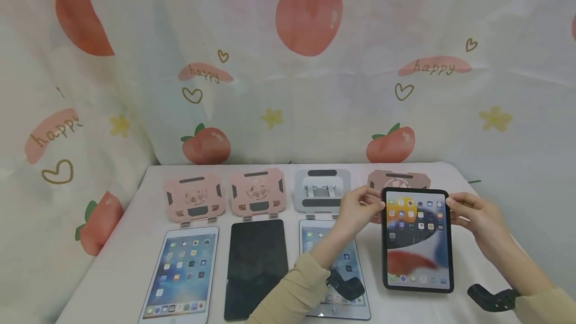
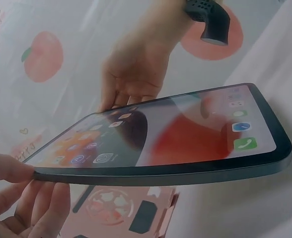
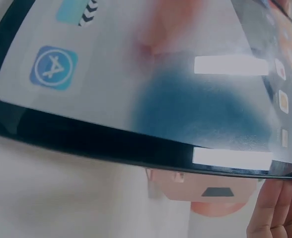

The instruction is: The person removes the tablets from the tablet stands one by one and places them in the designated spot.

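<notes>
A black-framed tablet (image 1: pixel 418 244) with a lit home screen is held tilted up off the table by both hands. At its upper left edge my left hand (image 1: pixel 360 209) pinches it, thumb on the front and fingers beneath. My right hand (image 1: pixel 474 214) grips the opposite upper edge. Behind the tablet, partly hidden by it, stands a pink folding stand (image 1: pixel 398 180) with a round cut-out. In the left wrist view that pink stand (image 2: pixel 113 208) shows below the tablet (image 2: pixel 195 129). From the right wrist, the tablet's screen (image 3: pixel 106 99) fills most of the view.
To the left lie a white tablet (image 1: pixel 182 269), a dark-screened tablet (image 1: pixel 256 269) and another white tablet (image 1: pixel 310 236) partly under my left forearm. Behind them are two pink stands (image 1: pixel 184 196) and a grey-blue stand (image 1: pixel 321 176). A fruit-printed cloth (image 1: pixel 315 99) hangs behind the white table.
</notes>
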